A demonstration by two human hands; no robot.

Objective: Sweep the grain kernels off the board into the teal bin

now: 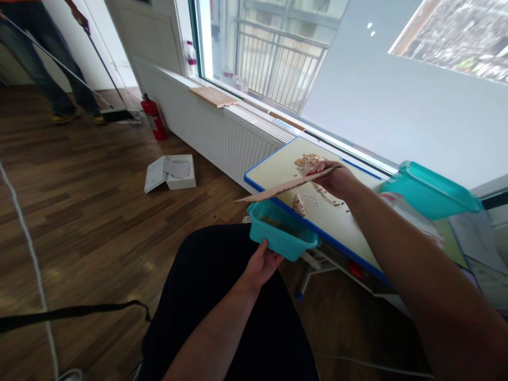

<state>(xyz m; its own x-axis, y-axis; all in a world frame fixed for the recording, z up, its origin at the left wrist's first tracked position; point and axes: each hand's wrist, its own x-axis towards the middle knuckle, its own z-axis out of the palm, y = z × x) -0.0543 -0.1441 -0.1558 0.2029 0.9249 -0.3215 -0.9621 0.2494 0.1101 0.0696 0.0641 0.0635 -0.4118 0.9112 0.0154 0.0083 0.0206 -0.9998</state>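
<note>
As the left hand [265,264] grips a turquoise tub [273,237] at eight o'clock off the table [270,168] | right hand [335,179] pinches cardboard [278,192] above it | grains [307,161] heaped at eleven!

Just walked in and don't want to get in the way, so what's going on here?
A seated person's left hand holds a turquoise plastic tub at the edge of a blue-rimmed table. Their right hand grips a flat piece of cardboard above the tabletop, its free end near the tub. Small grain-like pieces lie scattered and heaped on the table. Across the room, another person holds a long-handled broom.
</note>
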